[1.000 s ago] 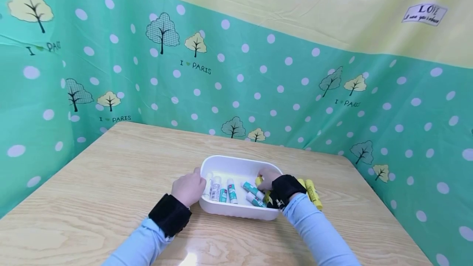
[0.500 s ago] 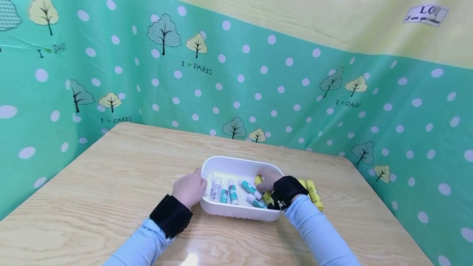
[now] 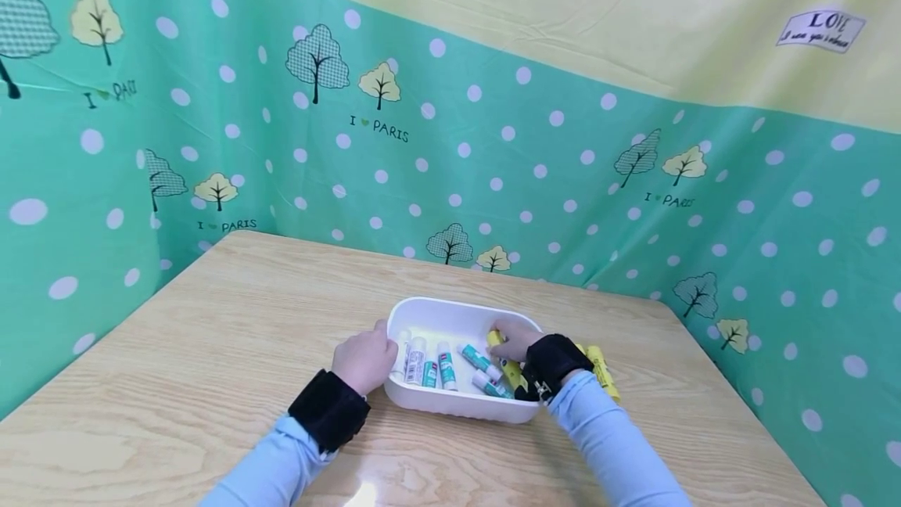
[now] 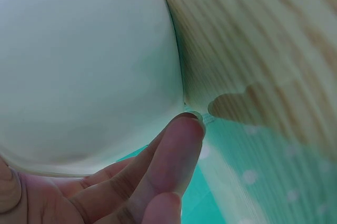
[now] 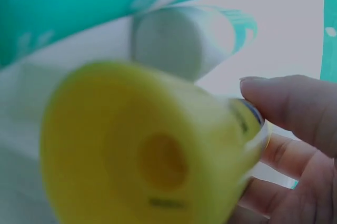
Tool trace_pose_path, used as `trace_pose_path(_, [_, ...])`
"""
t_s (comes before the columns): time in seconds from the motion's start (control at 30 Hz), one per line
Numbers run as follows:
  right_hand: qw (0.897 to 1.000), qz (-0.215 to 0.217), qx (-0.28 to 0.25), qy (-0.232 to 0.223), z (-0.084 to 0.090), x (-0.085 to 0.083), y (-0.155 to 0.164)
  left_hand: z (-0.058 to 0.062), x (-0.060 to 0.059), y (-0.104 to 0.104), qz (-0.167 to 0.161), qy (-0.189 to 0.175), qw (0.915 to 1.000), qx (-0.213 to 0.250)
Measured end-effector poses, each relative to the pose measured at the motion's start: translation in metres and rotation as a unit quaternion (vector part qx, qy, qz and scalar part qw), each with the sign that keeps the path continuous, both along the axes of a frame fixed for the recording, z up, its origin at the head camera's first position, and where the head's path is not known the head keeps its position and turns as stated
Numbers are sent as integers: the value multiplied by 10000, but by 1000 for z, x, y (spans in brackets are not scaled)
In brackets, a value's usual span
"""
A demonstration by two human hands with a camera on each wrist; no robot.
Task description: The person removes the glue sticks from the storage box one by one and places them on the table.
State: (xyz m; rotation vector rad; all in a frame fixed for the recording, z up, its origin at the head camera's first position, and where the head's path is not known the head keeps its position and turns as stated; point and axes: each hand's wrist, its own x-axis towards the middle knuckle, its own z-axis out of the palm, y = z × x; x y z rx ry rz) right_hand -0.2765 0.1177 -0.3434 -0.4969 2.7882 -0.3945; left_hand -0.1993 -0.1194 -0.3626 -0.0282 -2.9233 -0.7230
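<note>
Closest to the camera, two light-blue sleeves with black wrist straps are reaching over the wooden table (image 3: 211, 350) toward a white plastic tray (image 3: 450, 407). The left hand (image 3: 364, 360) is cupping the tray's left end; in the left wrist view its fingers (image 4: 168, 155) are lying along the tray's rounded outer wall, curled round it and steadying it, not lifting it as far as I can tell.

The right hand (image 3: 517, 339) is down inside the tray at its right end, fingers wrapped round a yellow glue stick (image 3: 508, 362). The right wrist view is basically filled by that stick's yellow end (image 5: 152, 150), with fingertips (image 5: 295, 103) pinching its barrel, so it's being gripped and not let go of yet. It's sitting low in the tray, just beside the teal-and-white glue sticks (image 3: 450, 362) that are lying in a rough row across the tray floor.

Looks to me like the step in hand is laying this yellow one down among the others. I'd say the next move calls for loosening the fingers so it's resting flat, without knocking the teal ones next to it.

Just past the right wrist, more yellow glue sticks (image 3: 604, 372) are lying on the table outside the tray. Farthest back, a green polka-dot cloth (image 3: 493, 163) with trees is hanging round the table.
</note>
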Motion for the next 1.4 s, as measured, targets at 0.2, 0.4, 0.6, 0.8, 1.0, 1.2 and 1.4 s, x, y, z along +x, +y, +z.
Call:
trace_pose_path(0.2, [9970,-575,-200,-478,18,6,-5,1,0,1,11,14,10000,10])
trace_pose_path(0.4, [9952,-792,-334,-468,34,11,-4,0,0,1,11,-5,10000,-14])
trace_pose_path(0.6, [9965,-668,-372,-335,42,13,4,0,0,1,6,-10,10000,4])
trace_pose_path(0.8, [9967,-731,-351,6,49,17,21,-1,-1,1,2,12,10000,-14])
trace_pose_path(1.0, [9928,-1026,-615,88,53,21,48,-2,-3,1,10,-44,10000,-33])
trace_pose_path(1.2, [9850,-1465,-908,81,52,22,82,-3,-3,0,0,-62,10000,-38])
trace_pose_path(1.4, [9764,-1932,-933,248,44,21,114,-2,-3,-1,-5,-123,9999,20])
